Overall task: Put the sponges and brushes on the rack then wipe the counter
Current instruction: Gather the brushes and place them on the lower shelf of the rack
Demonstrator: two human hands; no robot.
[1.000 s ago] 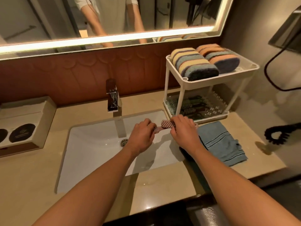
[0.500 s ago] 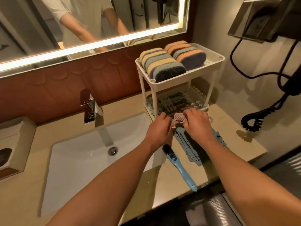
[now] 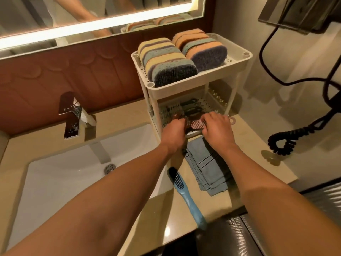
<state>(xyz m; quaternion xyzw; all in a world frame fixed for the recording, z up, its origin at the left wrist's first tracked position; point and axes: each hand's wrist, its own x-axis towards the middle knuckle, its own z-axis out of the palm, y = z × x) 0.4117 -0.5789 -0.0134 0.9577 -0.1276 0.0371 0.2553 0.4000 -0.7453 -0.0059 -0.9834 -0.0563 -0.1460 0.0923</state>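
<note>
A white two-tier rack (image 3: 238, 60) stands on the counter (image 3: 166, 215) right of the sink. Several striped sponges (image 3: 171, 61) fill its top tier, and dark brushes (image 3: 188, 108) lie on the lower tier. My left hand (image 3: 174, 133) and my right hand (image 3: 216, 129) hold a pink brush (image 3: 197, 124) between them at the front edge of the lower tier. Its pink handle loop pokes out past my right hand. A blue brush (image 3: 186, 194) with black bristles lies on the counter by the sink corner. A folded blue cloth (image 3: 206, 169) lies in front of the rack.
The white sink (image 3: 64, 182) with a chrome faucet (image 3: 71, 115) takes up the left. A black coiled cord (image 3: 287, 141) hangs down the right wall to the counter. A lit mirror (image 3: 92, 13) runs along the back wall.
Both hands have carried the pink brush from over the sink rightward to the rack's lower tier. The view has swung right, so the blue brush now shows.
</note>
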